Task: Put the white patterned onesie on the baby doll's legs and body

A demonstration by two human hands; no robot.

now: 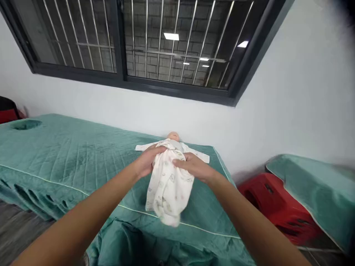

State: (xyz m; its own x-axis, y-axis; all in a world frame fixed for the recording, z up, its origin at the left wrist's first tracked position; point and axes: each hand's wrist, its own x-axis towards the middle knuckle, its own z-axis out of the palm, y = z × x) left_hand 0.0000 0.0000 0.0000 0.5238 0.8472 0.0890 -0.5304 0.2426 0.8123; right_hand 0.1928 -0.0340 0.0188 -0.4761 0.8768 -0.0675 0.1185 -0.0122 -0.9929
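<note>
A baby doll lies on the green bed against the wall, its bald head (173,136) toward the wall. White printed long sleeves (197,152) are spread out to both sides of it. Over its body and toward me hangs a white baby garment (169,184) with small prints, its lower end loose near the bed's front edge. My left hand (151,159) is closed on the left side of the gathered cloth. My right hand (192,165) pinches the same cloth on the right, thumb on top. The doll's body and legs are hidden under the fabric.
The green quilted bed cover (69,147) has a face hole (26,124) at the far left. On the right stand red plastic stools (273,199) partly under a green cover (316,188). A barred window (177,44) is above; a red-and-black item (8,111) sits at far left.
</note>
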